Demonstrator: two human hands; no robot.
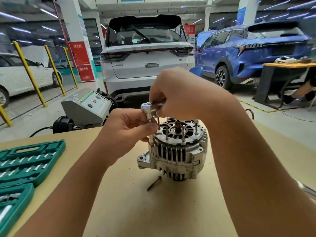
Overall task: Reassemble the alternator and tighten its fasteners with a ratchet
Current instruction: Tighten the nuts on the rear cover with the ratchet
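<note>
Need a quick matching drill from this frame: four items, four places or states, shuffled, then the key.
Things:
1. Silver ratchet with socket extension
2. Loose dark long bolt
3. Green plastic socket-set case
4. Grey metal alternator with black vent slots

Places or states:
A. Open, at the table's left edge
B. Standing upright mid-table, studs pointing up
C. Gripped by the left hand and the right hand, tip down at the alternator's left rim
D. Lying flat on the table, in front of the alternator

Pairs: 1-C, 2-D, 3-A, 4-B
</note>
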